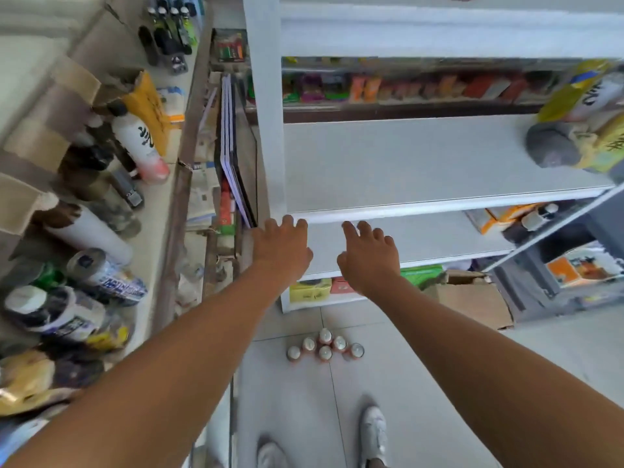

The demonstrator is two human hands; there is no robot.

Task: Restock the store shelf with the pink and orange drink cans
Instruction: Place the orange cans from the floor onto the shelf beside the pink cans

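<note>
On the floor (422, 383), well below right hand (368, 261) — cans (325, 347).

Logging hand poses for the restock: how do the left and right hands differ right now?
The left hand is beside the rack's upright post; the right hand is further along the shelf edge. The left hand's fingers lie closer together; the right hand's are spread, thumb out. Both are open and empty, with the drink cans down on the floor.
</note>
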